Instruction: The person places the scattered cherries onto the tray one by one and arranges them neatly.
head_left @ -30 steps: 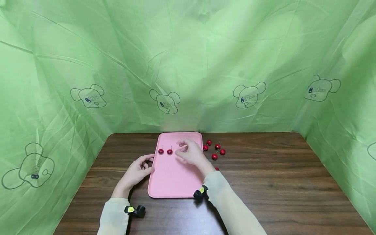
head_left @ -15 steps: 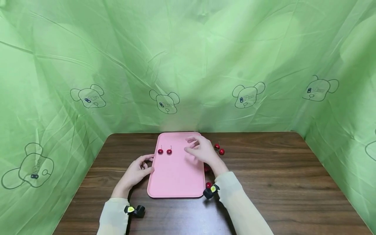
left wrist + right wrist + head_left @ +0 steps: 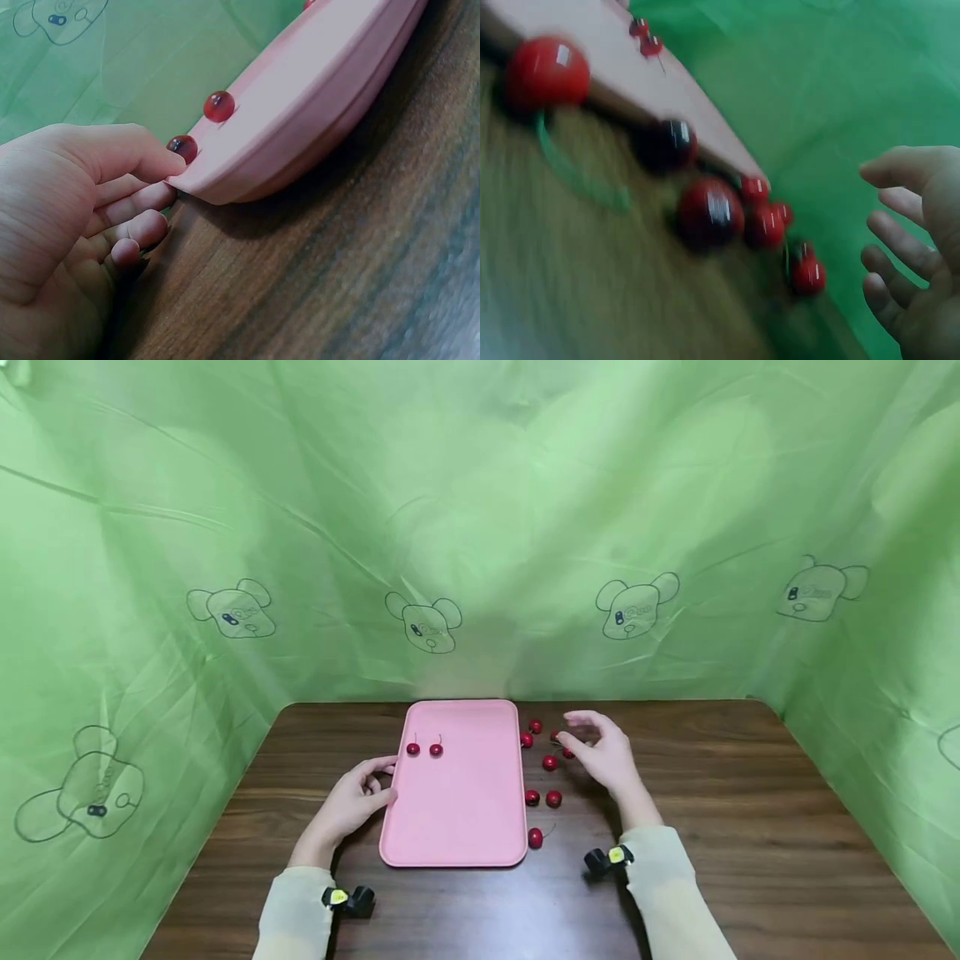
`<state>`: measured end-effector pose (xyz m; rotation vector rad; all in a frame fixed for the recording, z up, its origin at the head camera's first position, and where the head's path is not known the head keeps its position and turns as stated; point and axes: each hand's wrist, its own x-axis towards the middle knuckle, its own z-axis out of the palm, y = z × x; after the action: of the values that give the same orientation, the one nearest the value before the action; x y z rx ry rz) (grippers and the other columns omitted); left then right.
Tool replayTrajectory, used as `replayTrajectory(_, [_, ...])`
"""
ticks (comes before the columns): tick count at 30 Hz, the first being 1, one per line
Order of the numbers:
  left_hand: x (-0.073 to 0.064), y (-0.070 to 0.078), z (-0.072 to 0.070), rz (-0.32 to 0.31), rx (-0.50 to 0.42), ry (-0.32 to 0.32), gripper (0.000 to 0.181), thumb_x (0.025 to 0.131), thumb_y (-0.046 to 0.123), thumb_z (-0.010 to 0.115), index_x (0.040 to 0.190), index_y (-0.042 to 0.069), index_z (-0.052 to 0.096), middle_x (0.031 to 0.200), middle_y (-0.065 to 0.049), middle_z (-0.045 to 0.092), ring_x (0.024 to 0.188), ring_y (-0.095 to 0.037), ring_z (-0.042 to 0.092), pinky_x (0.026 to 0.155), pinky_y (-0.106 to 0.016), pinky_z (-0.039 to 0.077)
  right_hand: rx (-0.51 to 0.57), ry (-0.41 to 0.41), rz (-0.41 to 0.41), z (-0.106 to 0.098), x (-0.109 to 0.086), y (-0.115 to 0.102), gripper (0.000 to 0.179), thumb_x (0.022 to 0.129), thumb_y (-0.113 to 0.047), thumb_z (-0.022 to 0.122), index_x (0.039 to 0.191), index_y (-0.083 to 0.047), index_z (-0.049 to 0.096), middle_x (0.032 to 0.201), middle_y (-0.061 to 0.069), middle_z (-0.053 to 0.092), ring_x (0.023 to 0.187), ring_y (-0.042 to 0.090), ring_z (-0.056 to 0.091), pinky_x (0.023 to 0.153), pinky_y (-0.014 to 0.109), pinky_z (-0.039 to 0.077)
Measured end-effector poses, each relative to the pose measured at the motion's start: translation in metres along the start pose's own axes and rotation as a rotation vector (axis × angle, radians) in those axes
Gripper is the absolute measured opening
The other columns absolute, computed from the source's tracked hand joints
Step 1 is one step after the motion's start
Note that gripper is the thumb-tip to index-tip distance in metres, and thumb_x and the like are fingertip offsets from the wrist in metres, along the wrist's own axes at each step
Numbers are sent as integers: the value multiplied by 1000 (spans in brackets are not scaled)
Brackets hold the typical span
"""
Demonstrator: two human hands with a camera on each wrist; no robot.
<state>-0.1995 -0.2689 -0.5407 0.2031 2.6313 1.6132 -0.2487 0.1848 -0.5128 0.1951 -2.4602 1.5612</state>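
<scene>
Currently, the left hand (image 3: 352, 800) pinches the left rim of the pink tray (image 3: 461, 814), near two cherries (image 3: 436, 750) lying on it, toward the bench's (image 3: 750, 810) back edge. The right hand (image 3: 603, 756), fingers loosely parted, hovers just beside more cherries (image 3: 550, 762) scattered along the tray's right side.

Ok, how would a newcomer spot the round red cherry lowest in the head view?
On the dark brown wooden table lies a pink rectangular tray with rounded corners. Beside its right edge, near the front corner, is a glossy round red cherry. Its green stem points away from the tray, and it sits lower in the head view than the other cherries.
</scene>
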Motion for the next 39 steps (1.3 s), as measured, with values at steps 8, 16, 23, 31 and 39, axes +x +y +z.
replayTrajectory(8, [-2,2,-1,-14,48,-8,58,94,6,82,149,7,65,128,-14,66,81,-17,55,69,-26,45,30,-2,73,-21,-17,29,41,98,-19,83,136,-7,73,133,19,73,125,33,66,87,21,50])
replayTrajectory(16, [0,2,-3,-14,71,-8,58,94,9,83,149,8,65,126,-13,66,82,-19,56,70,-27,45,94,-64,62,-22,-17,39,45,99,-14,82,141,-1,70,139,22,70,129,39,65,94,21,50])
replayTrajectory(23, [0,4,-3,1,39,-11,58,93,6,84,148,6,66,128,-15,67,81,-19,55,70,-26,44,65,-104,23,-19,-16,39,47,99,-8,80,144,-1,68,139,21,71,123,41,67,88,25,49])
replayTrajectory(31, [1,4,-2,-3,45,1,58,93,7,83,148,7,66,128,-14,67,81,-19,55,70,-27,44,12,-141,-3,-18,-12,41,48,100,-12,81,145,-5,68,139,16,73,113,32,71,91,29,50])
replayTrajectory(39, [0,1,-3,-9,60,-5,58,93,8,83,148,7,66,129,-14,66,82,-19,55,70,-27,44,-46,-151,9,-17,-14,42,46,100,-12,80,145,-5,69,138,12,74,110,23,70,95,33,51])
